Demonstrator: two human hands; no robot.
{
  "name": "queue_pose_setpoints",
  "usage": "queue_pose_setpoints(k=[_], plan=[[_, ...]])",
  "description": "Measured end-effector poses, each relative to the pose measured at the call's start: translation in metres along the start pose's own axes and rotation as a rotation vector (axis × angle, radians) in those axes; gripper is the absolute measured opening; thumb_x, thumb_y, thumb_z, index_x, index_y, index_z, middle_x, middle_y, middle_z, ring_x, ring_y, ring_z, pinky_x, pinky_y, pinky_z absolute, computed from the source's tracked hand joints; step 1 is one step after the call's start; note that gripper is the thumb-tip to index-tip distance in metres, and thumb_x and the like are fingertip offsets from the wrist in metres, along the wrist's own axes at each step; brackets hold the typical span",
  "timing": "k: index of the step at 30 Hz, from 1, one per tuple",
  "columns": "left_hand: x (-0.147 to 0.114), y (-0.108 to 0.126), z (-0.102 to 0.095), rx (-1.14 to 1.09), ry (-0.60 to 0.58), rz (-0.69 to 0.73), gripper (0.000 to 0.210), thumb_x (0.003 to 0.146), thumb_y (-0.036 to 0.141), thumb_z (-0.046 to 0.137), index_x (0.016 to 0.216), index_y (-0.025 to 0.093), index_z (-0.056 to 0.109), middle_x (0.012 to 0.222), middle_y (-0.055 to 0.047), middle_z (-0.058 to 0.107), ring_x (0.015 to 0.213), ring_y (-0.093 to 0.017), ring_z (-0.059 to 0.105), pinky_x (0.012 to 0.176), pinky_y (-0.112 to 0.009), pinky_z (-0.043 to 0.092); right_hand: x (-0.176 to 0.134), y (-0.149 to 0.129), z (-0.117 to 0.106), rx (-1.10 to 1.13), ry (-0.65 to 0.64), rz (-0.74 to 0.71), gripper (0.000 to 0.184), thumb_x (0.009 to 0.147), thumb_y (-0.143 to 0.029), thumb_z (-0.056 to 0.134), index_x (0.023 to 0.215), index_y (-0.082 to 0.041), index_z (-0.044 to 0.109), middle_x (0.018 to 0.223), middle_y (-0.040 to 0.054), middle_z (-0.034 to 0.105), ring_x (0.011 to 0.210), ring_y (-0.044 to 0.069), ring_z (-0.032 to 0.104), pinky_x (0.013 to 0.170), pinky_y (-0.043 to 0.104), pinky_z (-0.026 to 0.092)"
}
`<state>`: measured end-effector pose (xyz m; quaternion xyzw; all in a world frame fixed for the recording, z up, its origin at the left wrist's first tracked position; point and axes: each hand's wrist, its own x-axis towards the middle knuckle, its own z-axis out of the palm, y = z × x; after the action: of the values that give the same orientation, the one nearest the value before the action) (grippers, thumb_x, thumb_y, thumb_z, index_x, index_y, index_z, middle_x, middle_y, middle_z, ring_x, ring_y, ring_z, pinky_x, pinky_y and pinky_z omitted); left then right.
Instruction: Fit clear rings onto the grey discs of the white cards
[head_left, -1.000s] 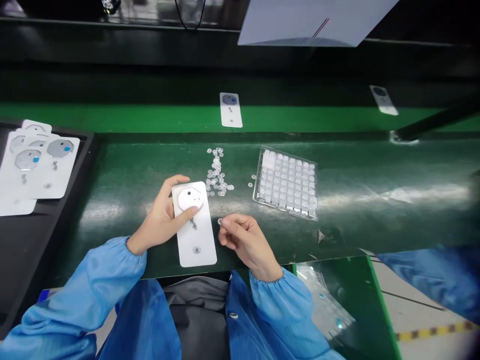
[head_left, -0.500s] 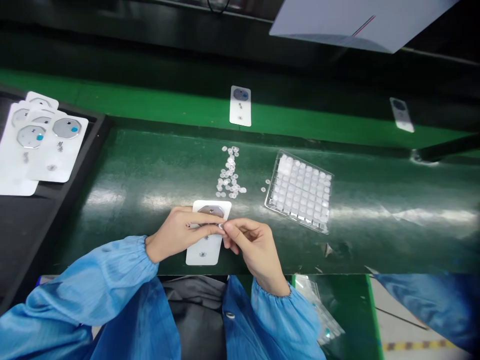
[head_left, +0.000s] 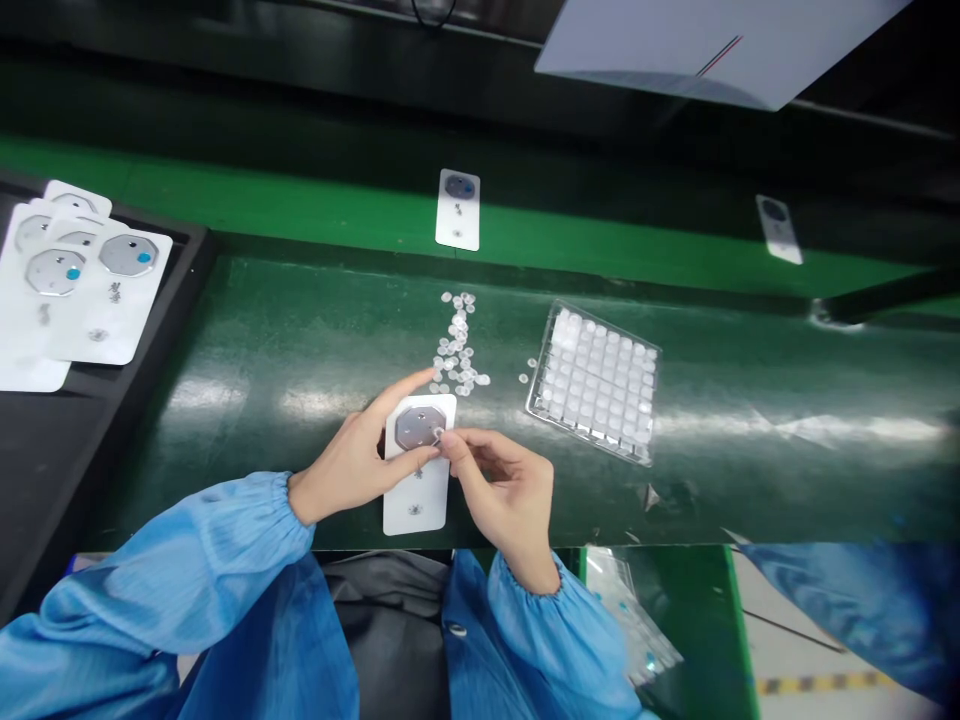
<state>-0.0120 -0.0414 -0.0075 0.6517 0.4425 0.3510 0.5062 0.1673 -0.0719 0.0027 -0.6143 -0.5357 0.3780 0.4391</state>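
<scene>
In front of me lies a white rounded panel [head_left: 401, 490] with a grey octagonal area and dark printed marks. My left hand [head_left: 352, 458] is open at the panel's left edge, its thumb across the panel and its index finger stretched toward a scatter of small translucent discs [head_left: 460, 345]. With fingertips pinched, my right hand [head_left: 510, 480] holds a small pale round piece [head_left: 438, 434] at the right side of the octagon. The fingers partly cover that piece.
A clear tray [head_left: 600, 385] with rows of white round pieces stands right of the discs. Similar white panels [head_left: 124, 310] are stacked at the left. Two more panels [head_left: 458, 225] [head_left: 780, 232] lie on the green strip behind. A blue sleeve [head_left: 847, 610] shows at lower right.
My left fingers have parted from the pinch between both hands, the index finger reaching outward. My right hand keeps its pinch, now lower over the octagon, which is more exposed.
</scene>
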Motion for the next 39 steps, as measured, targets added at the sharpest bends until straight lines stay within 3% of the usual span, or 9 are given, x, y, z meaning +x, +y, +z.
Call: queue_pose_setpoints(k=[5, 11, 17, 24, 28, 30, 33, 36, 39], plan=[[-0.001, -0.004, 0.002, -0.051, -0.042, -0.075, 0.101, 0.091, 0.034, 0.071, 0.166, 0.03, 0.003, 0.071, 0.004, 0.065, 0.056, -0.015, 0.058, 0.05, -0.024, 0.048, 0.0, 0.001, 0.002, -0.031, 0.012, -0.013, 0.021, 0.088, -0.038, 0.074, 0.082, -0.019, 0.079, 0.068, 0.0036, 0.074, 0.053, 0.014, 0.059, 0.048, 0.025, 0.047], [-0.001, -0.007, 0.002, -0.105, -0.02, -0.066, 0.109, 0.089, 0.033, 0.073, 0.166, 0.025, -0.003, 0.074, 0.001, 0.068, 0.061, -0.016, 0.061, 0.054, -0.024, 0.049, -0.002, -0.001, 0.007, -0.064, 0.041, -0.016, 0.021, 0.09, -0.037, 0.072, 0.081, -0.019, 0.077, 0.066, 0.0029, 0.071, 0.051, 0.013, 0.054, 0.046, 0.025, 0.043], [-0.003, -0.009, -0.001, -0.142, -0.056, -0.124, 0.103, 0.088, 0.033, 0.073, 0.166, 0.024, 0.007, 0.078, -0.001, 0.069, 0.065, -0.016, 0.063, 0.057, -0.025, 0.053, -0.001, -0.005, 0.008, -0.069, 0.016, -0.002, 0.02, 0.091, -0.035, 0.072, 0.08, -0.019, 0.074, 0.069, 0.0036, 0.073, 0.054, 0.013, 0.057, 0.05, 0.026, 0.046], [-0.002, -0.005, -0.002, -0.431, -0.083, -0.196, 0.09, 0.087, 0.033, 0.075, 0.163, 0.024, 0.027, 0.09, -0.003, 0.074, 0.071, -0.016, 0.068, 0.063, -0.025, 0.057, 0.015, -0.004, 0.001, 0.224, -0.086, 0.182, 0.033, 0.073, -0.041, 0.088, 0.09, -0.021, 0.068, 0.092, 0.0067, 0.079, 0.073, 0.019, 0.074, 0.055, 0.026, 0.057], [0.007, -0.009, -0.003, -0.389, -0.008, -0.23, 0.043, 0.084, 0.039, 0.078, 0.117, 0.013, 0.073, 0.092, -0.007, 0.076, 0.075, -0.017, 0.069, 0.061, -0.023, 0.054, 0.016, 0.008, 0.001, 0.26, -0.138, 0.212, 0.033, 0.079, -0.051, 0.082, 0.086, -0.019, 0.075, 0.079, 0.0074, 0.08, 0.071, 0.024, 0.075, 0.062, 0.033, 0.062], [0.009, -0.009, -0.002, -0.373, 0.012, -0.262, 0.032, 0.082, 0.04, 0.078, 0.097, 0.011, 0.075, 0.083, -0.006, 0.074, 0.069, -0.016, 0.067, 0.056, -0.022, 0.051, 0.014, 0.015, 0.001, 0.28, -0.184, 0.189, 0.037, 0.085, -0.056, 0.075, 0.092, -0.02, 0.078, 0.087, 0.0084, 0.081, 0.074, 0.024, 0.076, 0.067, 0.036, 0.064], [0.008, -0.008, -0.001, -0.342, 0.044, -0.313, 0.03, 0.079, 0.036, 0.08, 0.093, 0.011, 0.074, 0.078, -0.005, 0.073, 0.065, -0.015, 0.065, 0.054, -0.022, 0.05, 0.008, 0.025, 0.0, 0.343, -0.21, 0.179, 0.043, 0.09, -0.06, 0.068, 0.104, -0.021, 0.079, 0.094, 0.0092, 0.08, 0.072, 0.022, 0.075, 0.067, 0.038, 0.065], [0.022, -0.003, -0.023, -0.312, 0.085, -0.312, 0.037, 0.074, 0.031, 0.083, 0.104, 0.012, 0.071, 0.083, -0.005, 0.073, 0.066, -0.015, 0.066, 0.057, -0.022, 0.052, 0.0, 0.031, 0.0, 0.446, -0.139, 0.162, 0.04, 0.094, -0.057, 0.065, 0.104, -0.02, 0.078, 0.091, 0.0098, 0.08, 0.063, 0.019, 0.072, 0.059, 0.035, 0.062], [0.068, 0.011, -0.086, -0.262, 0.126, -0.237, 0.068, 0.075, 0.027, 0.083, 0.137, 0.016, 0.056, 0.094, -0.006, 0.075, 0.068, -0.015, 0.068, 0.062, -0.024, 0.055, -0.004, 0.034, 0.0, 0.524, -0.129, 0.135, 0.037, 0.098, -0.052, 0.061, 0.097, -0.019, 0.078, 0.087, 0.0108, 0.079, 0.06, 0.018, 0.071, 0.056, 0.032, 0.06]])
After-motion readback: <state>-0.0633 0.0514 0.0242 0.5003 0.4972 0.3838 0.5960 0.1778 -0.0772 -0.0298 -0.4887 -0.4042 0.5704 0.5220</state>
